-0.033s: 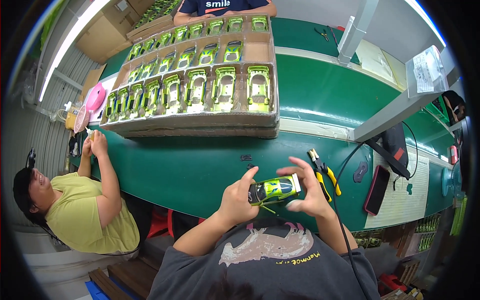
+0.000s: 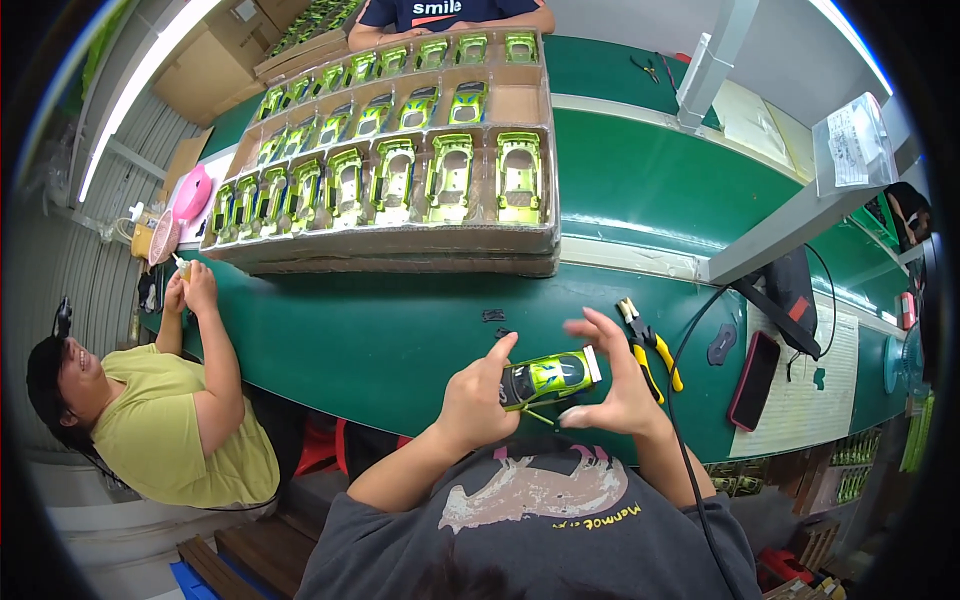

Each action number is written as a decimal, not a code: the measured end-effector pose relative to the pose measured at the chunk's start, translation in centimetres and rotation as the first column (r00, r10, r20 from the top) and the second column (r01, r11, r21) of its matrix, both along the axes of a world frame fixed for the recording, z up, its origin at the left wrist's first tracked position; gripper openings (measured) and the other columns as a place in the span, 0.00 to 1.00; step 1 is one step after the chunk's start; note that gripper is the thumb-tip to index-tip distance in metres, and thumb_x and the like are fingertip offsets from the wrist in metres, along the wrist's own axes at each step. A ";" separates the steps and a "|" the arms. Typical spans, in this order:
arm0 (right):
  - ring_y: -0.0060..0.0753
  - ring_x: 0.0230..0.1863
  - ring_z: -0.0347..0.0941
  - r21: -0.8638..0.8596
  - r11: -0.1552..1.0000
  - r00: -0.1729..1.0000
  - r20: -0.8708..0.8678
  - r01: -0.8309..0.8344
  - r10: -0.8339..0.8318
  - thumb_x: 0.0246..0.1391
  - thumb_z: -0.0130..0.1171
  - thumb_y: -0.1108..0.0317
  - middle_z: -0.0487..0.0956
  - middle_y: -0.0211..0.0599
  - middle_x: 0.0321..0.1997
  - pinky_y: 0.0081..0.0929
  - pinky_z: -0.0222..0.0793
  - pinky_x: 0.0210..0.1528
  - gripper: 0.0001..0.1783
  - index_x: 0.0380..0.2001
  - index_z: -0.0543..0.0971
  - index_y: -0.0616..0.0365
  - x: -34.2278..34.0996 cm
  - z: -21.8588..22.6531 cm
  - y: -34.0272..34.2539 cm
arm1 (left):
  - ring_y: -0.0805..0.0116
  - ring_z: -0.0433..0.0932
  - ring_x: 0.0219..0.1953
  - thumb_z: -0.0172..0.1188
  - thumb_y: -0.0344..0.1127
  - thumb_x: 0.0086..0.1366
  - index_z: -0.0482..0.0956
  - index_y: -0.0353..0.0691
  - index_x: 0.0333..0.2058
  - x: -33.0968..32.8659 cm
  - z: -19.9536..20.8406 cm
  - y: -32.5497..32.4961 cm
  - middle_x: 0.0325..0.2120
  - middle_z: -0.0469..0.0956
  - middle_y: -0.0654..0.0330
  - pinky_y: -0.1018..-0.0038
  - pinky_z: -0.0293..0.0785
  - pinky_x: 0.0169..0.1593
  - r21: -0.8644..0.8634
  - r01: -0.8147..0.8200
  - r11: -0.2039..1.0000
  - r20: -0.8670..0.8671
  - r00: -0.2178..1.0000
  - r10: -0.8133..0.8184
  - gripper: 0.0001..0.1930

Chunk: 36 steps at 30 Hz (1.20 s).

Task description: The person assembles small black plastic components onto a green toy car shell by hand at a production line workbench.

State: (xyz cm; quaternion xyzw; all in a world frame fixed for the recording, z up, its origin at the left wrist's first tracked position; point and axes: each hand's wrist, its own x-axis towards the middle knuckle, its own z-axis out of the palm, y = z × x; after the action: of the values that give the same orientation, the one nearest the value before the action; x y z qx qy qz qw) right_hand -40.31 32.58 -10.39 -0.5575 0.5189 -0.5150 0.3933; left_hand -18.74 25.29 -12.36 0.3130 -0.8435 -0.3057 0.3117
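My left hand [image 2: 474, 398] is closed on the left end of a toy car body [image 2: 555, 376], bright green with dark windows and blue and black markings. A white strip shows at its right end, and a thin green piece sticks out below it. My right hand [image 2: 622, 392] is open around that white end, thumb and fingers apart, with a gap to the car. Two small black parts [image 2: 493, 315] lie on the table just beyond my left hand. Pliers with yellow and black handles [image 2: 651, 350] lie right of my right hand.
A cardboard tray [image 2: 400, 243] of green car shells stands across the far table [image 2: 350, 320]. Right are a phone [image 2: 753, 380], a dark flat piece [image 2: 721, 344], a black cable [image 2: 676, 400] and a grey post [image 2: 790, 215]. A co-worker [image 2: 180, 410] sits left, another person [image 2: 450, 18] opposite.
My right thumb has moved left and slightly down, and its fingers have shifted a little to the left. The car body stays nearly in place in my left hand.
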 end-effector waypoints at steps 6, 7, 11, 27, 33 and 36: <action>0.46 0.63 0.67 0.067 0.959 0.643 -0.729 -0.274 0.235 0.31 0.77 0.45 0.72 0.43 0.58 0.48 0.56 0.67 0.51 0.58 0.71 0.59 0.6 2.1 -1.1 | 0.58 0.75 0.27 0.63 0.28 0.41 0.59 0.31 0.65 -0.2 0.4 0.1 0.25 0.73 0.57 0.67 0.72 0.29 -0.206 0.082 0.975 0.181 0.983 -0.044 0.47; 0.45 0.62 0.67 0.127 0.945 0.661 -0.686 -0.301 0.303 0.32 0.76 0.46 0.73 0.42 0.57 0.49 0.56 0.67 0.49 0.57 0.71 0.59 0.6 1.5 -1.0 | 0.60 0.75 0.27 0.63 0.28 0.42 0.59 0.31 0.65 -0.2 0.5 0.2 0.25 0.73 0.58 0.68 0.72 0.28 -0.228 0.100 0.969 0.181 0.982 -0.059 0.47; 0.45 0.58 0.70 0.138 0.946 0.683 -0.661 -0.294 0.309 0.32 0.76 0.48 0.74 0.44 0.54 0.50 0.56 0.66 0.47 0.56 0.72 0.60 1.6 2.3 -0.5 | 0.62 0.75 0.27 0.63 0.29 0.43 0.58 0.30 0.65 0.0 0.4 0.6 0.25 0.73 0.59 0.70 0.72 0.28 -0.201 0.061 0.978 0.187 0.982 -0.023 0.47; 0.48 0.51 0.74 0.079 0.959 0.686 -0.684 -0.271 0.250 0.34 0.74 0.57 0.77 0.46 0.49 0.45 0.63 0.60 0.40 0.53 0.73 0.60 2.6 -0.1 -0.7 | 0.61 0.76 0.29 0.62 0.28 0.42 0.60 0.30 0.65 0.6 0.6 1.2 0.27 0.76 0.58 0.69 0.74 0.28 -0.199 0.027 0.980 0.259 0.966 0.026 0.46; 0.52 0.47 0.75 0.047 0.957 0.685 -0.688 -0.285 0.237 0.29 0.73 0.65 0.80 0.46 0.42 0.47 0.65 0.57 0.34 0.47 0.78 0.59 2.7 -0.2 -0.1 | 0.53 0.79 0.34 0.63 0.25 0.42 0.58 0.34 0.67 0.7 -0.3 2.0 0.32 0.79 0.53 0.61 0.77 0.38 -0.055 0.074 0.996 0.113 0.991 -0.067 0.48; 0.49 0.45 0.76 0.008 0.970 0.671 -0.720 -0.243 0.174 0.28 0.74 0.65 0.80 0.44 0.39 0.47 0.67 0.55 0.37 0.48 0.76 0.61 2.1 -0.1 1.1 | 0.55 0.78 0.34 0.63 0.26 0.43 0.56 0.34 0.68 0.2 0.7 2.2 0.31 0.78 0.54 0.65 0.74 0.34 -0.012 0.147 0.989 0.195 0.971 -0.142 0.49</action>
State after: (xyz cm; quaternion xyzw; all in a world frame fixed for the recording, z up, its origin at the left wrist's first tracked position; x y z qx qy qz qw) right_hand -38.19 33.70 -10.47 -0.7859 0.5405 -0.2314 0.1915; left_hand -18.59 27.54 -11.62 0.2748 -0.8942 -0.2848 0.2092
